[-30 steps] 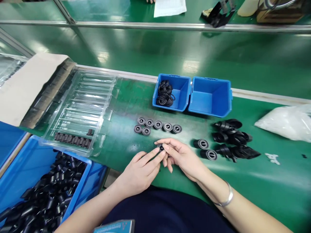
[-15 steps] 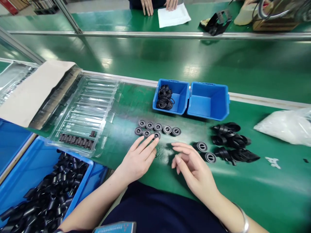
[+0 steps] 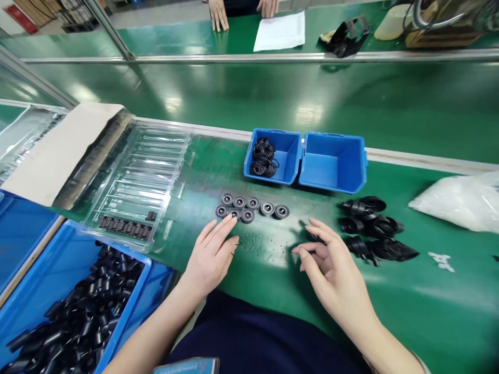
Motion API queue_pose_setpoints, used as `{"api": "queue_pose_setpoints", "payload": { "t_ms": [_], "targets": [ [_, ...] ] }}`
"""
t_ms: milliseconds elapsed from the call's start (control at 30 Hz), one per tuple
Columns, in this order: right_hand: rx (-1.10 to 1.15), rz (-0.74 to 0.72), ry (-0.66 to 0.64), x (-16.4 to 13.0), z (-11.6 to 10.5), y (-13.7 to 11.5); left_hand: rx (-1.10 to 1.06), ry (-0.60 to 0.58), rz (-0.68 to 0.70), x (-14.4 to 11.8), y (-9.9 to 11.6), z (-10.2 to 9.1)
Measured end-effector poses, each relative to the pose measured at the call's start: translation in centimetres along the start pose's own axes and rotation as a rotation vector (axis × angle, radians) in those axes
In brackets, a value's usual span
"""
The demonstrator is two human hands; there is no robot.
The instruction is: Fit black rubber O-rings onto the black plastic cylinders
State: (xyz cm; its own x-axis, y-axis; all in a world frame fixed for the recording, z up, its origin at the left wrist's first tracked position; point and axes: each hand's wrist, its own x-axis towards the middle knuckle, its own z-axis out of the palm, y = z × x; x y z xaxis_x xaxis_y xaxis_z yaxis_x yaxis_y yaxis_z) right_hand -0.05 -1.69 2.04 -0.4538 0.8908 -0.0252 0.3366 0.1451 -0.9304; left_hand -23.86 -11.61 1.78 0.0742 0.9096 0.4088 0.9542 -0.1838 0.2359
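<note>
My left hand (image 3: 212, 257) is stretched toward several round black caps (image 3: 253, 203) standing in two rows, its fingertips at the lower row. A thin black rubber ring (image 3: 233, 253) shows at its thumb, partly hidden by the fingers. To the right, my right hand (image 3: 337, 267) hovers with loosely bent fingers apart, thumb and index tips close together. Beneath its fingers a black round part (image 3: 314, 237) shows, mostly covered by the hand. I see no part lifted in the right hand.
Two blue bins (image 3: 333, 162) stand behind the caps; the left one holds black rubber rings (image 3: 264, 156). Black fittings (image 3: 374, 228) and a white bag (image 3: 460, 202) lie right. Left are a clear tray (image 3: 144, 166) and a blue crate (image 3: 136, 283) of black tubes. A co-worker's hands (image 3: 218, 14) rest opposite.
My left hand has drawn a little left along the rows of caps, uncovering the end of the lower row. My right hand has moved right, over the two round parts there.
</note>
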Motion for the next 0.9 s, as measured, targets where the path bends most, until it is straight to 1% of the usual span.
{"api": "queue_pose_setpoints", "payload": {
  "t_ms": [67,133,233,267,300,333,433,467,533,600,700,800,900],
  "targets": [
    [0.022,-0.005,-0.047,0.2,0.2,0.0,0.005,-0.029,0.023,-0.1,-0.2,0.3],
    [0.058,0.002,-0.123,0.1,0.4,-0.2,0.013,-0.045,0.037,0.0,-0.3,0.5],
    [0.105,-0.006,-0.263,-0.1,0.6,-0.9,0.012,-0.039,0.037,0.2,-0.1,0.2],
    [0.096,-0.026,-0.289,-0.1,0.6,-1.2,0.008,-0.03,0.033,0.3,0.0,0.0],
    [0.063,-0.059,-0.288,0.0,0.5,-1.3,0.003,-0.019,0.031,0.4,0.2,-0.2],
    [0.002,-0.11,-0.253,0.2,0.3,-1.5,-0.002,-0.006,0.031,0.5,0.4,-0.3],
    [-0.298,-0.372,-0.056,1.5,-0.2,-1.8,-0.005,0.014,0.052,1.1,1.1,-0.4],
    [-0.411,-0.458,-0.015,2.1,-0.3,-1.9,0.0,0.006,0.061,1.5,1.3,-0.3],
    [-0.606,-0.567,-0.009,3.4,-0.3,-2.2,0.018,-0.019,0.08,2.2,1.8,0.2],
    [-0.745,-0.586,-0.064,4.5,0.0,-2.6,0.041,-0.051,0.09,3.1,2.1,0.8],
    [-0.852,-0.584,-0.152,5.5,0.6,-3.0,0.079,-0.1,0.099,4.2,2.2,1.3],
    [-0.865,-0.579,-0.193,5.9,1.0,-2.7,0.119,-0.154,0.114,4.8,2.2,1.4],
    [-0.838,-0.578,-0.18,6.0,1.1,-2.2,0.172,-0.217,0.14,5.1,2.1,1.3]
  ]
}}
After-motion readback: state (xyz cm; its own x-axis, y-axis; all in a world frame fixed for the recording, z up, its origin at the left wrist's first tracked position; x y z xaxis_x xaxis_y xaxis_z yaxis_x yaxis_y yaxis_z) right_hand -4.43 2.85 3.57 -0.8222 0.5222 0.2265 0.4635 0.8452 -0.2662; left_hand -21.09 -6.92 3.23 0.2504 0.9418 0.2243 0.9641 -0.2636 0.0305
